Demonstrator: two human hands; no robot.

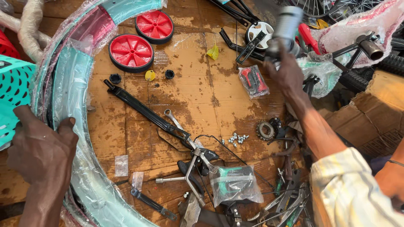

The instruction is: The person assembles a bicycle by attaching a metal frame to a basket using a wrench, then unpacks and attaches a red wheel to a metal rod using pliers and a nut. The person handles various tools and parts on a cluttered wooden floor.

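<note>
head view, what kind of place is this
Probably a bicycle assembly or repair spot, worked on the floor over flattened cardboard. Red training wheels, plastic-wrapped teal mudguards, a sprocket and a spanner lie about.

The left hand (40, 153) rests on a teal rim (69, 88) with a smooth painted look, wrapped in glossy, crinkled clear plastic film. The right hand (288, 75) grips a grey cylinder (288, 23), blurred, possibly ribbed rubber or plastic. Underneath lies brown cardboard (202, 92), matt, rough and stained, its top layer peeling. Two small wheels (131, 52) show glossy red moulded plastic with matt black tyres. A long bar (145, 110) is black-painted metal with a slight sheen. The spanner (176, 122) and cross wrench (189, 168) are bare bright metal; the sprocket (266, 130) is duller steel. The sleeve (349, 189) is pale striped cloth
</note>
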